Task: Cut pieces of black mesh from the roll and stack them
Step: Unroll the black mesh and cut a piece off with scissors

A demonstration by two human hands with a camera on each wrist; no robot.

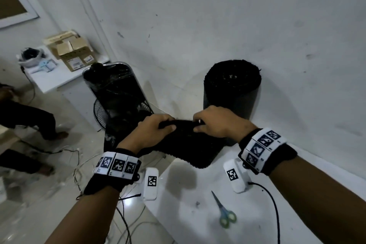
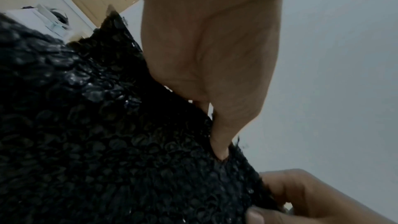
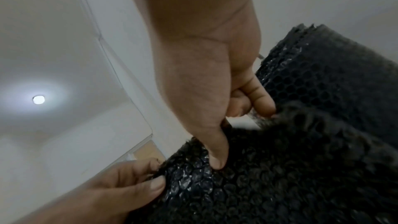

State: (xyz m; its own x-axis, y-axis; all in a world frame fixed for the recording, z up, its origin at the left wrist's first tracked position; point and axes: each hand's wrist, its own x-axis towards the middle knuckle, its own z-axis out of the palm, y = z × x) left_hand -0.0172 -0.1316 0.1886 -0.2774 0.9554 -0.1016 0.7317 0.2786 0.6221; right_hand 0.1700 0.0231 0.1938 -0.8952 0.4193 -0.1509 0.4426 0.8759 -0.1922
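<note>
— Nearest us the scissors (image 1: 225,213) lie idle on the white surface (image 1: 188,200). Beyond, the left hand (image 1: 153,130) and right hand (image 1: 214,123) both have fingers (image 3: 217,152) clamped on the mesh piece (image 1: 186,144), held up before the roll (image 1: 231,87).

— Best keep that top edge taut and level. The wrist views show thumbs pressing into the mesh, partly hidden from overhead.

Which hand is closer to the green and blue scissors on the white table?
Right. The right hand is up over the scissors, pinching the black mesh piece; the left hand grips the mesh farther left.
</note>
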